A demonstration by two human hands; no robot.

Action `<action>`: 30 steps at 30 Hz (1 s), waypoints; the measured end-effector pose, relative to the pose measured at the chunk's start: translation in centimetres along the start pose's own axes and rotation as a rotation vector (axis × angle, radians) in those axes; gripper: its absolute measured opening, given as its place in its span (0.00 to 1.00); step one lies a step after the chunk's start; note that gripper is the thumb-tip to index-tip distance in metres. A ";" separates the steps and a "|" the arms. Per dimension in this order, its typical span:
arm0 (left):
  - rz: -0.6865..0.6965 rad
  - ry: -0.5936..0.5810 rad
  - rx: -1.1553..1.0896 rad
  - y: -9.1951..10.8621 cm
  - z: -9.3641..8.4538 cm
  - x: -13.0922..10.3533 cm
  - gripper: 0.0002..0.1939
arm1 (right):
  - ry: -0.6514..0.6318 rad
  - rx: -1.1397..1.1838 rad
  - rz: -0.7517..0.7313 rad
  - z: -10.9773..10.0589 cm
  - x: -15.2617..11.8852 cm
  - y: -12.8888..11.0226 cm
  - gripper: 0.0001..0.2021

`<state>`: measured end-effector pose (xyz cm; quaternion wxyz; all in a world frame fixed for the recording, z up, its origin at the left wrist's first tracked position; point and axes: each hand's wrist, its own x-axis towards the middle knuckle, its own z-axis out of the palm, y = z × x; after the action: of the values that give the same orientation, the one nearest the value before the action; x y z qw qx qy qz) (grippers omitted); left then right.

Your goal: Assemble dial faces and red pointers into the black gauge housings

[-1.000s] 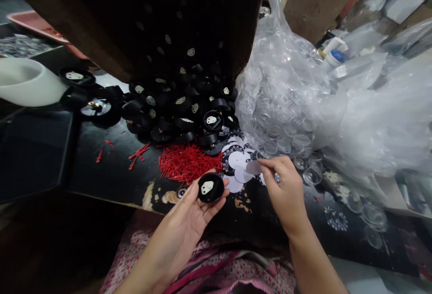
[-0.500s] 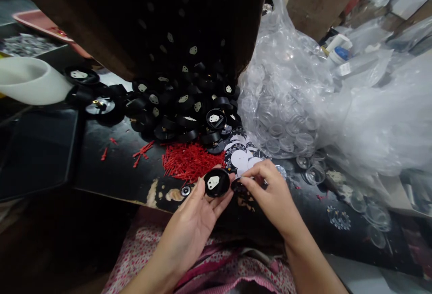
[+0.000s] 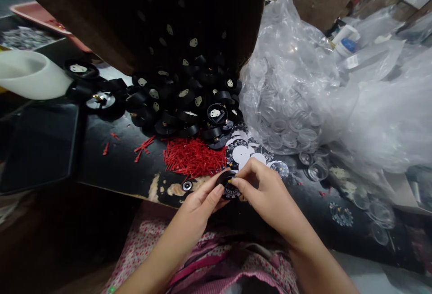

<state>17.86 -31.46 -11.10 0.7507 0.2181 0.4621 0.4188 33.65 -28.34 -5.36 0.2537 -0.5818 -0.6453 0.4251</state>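
My left hand [image 3: 201,200] is closed around a round black gauge case [image 3: 222,178] just over the table's front edge. Over its open face lies a black dial disc [image 3: 232,190] with white markings and a yellow patch. The thumb and forefinger of my right hand [image 3: 259,186] pinch at the dial's upper right. Whether the dial sits fully inside the case is hidden by my fingers. Just beyond my hands are a heap of red pointers [image 3: 192,156] and a pile of dial discs [image 3: 241,154], some with their white backs up.
Many black gauge cases [image 3: 189,114] spill from a large dark box [image 3: 101,19]. A clear plastic bag [image 3: 286,87] of transparent covers stands at the right. On the left are a white cup [image 3: 37,75] and a black tray [image 3: 40,145]. A small ring [image 3: 186,186] lies near the edge.
My right hand has brought the dial disc left onto the case. My left hand has turned the case, so its pale inner plate no longer shows. The view has shifted slightly.
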 end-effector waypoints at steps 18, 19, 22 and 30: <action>0.057 -0.057 0.175 -0.8 -1.0 -1.4 0.14 | -0.152 0.024 0.031 0.5 -2.8 0.8 0.14; 0.073 -0.049 0.200 -0.8 -1.3 -1.5 0.14 | -0.163 0.038 0.016 0.6 -2.8 0.7 0.14; 0.083 0.047 0.193 -0.4 -2.4 -1.7 0.15 | -0.160 -0.029 -0.051 0.9 -1.8 0.7 0.09; 0.176 0.204 -0.161 0.7 -2.4 -1.7 0.11 | -0.053 -0.895 -0.136 3.4 2.2 0.1 0.08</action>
<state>15.11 -32.65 -10.85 0.6752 0.1532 0.4799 0.5389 30.47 -27.06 -7.56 -0.0123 -0.5792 -0.8088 0.1012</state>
